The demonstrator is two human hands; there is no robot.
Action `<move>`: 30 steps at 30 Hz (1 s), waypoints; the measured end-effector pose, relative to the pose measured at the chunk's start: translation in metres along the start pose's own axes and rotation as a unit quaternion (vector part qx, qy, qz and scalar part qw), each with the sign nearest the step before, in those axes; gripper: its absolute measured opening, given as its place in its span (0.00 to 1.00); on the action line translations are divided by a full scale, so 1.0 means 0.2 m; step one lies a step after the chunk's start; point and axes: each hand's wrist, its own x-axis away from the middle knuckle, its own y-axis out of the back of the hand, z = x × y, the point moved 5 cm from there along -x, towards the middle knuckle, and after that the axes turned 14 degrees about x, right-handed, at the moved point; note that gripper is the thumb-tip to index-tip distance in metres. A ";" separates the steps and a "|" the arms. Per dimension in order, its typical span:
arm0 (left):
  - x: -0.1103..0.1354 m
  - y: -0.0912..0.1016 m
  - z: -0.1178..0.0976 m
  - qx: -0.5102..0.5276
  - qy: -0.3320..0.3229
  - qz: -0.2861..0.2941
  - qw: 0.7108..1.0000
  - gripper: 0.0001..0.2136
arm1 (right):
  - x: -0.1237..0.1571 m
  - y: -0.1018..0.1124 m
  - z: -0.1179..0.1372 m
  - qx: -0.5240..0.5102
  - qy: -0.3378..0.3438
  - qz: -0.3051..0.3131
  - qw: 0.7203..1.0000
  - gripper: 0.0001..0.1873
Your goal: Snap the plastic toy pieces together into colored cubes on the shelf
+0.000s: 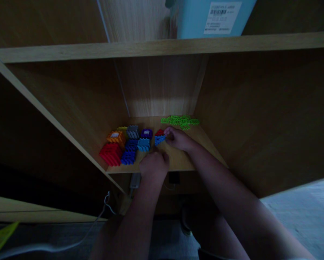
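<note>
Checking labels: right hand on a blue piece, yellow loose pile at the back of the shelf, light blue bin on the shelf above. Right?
No: the loose pile is green, not yellow, per the head view. The right hand on the blue piece and the light blue bin above both hold.

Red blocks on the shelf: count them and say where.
2. A big red block sits at front left of the shelf; a small red piece lies beside the right hand. The hands may hide more.
</note>
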 end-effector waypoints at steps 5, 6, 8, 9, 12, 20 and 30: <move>-0.02 0.00 0.00 0.008 -0.007 -0.005 1.000 0.21 | 0.00 0.01 0.01 0.037 0.012 -0.004 0.999 0.14; -0.02 0.00 0.00 0.009 -0.007 -0.002 1.000 0.21 | 0.00 0.01 0.01 0.042 0.014 -0.005 0.999 0.14; -0.02 0.00 0.00 0.013 -0.004 0.008 1.000 0.22 | 0.00 0.02 0.01 0.045 0.016 -0.006 0.999 0.14; -0.02 0.00 0.00 0.014 -0.003 0.012 1.000 0.22 | 0.00 0.02 0.01 0.044 0.017 -0.005 0.999 0.14; -0.02 0.00 0.00 0.015 -0.002 0.013 1.000 0.22 | 0.00 0.02 0.00 0.046 0.014 -0.004 0.999 0.14; -0.02 0.00 0.00 0.012 -0.004 0.007 1.000 0.22 | 0.00 0.02 0.01 0.040 0.002 -0.014 0.999 0.13; -0.01 0.00 0.00 0.014 -0.006 -0.004 1.000 0.22 | 0.00 0.02 0.01 0.048 0.004 -0.007 0.999 0.13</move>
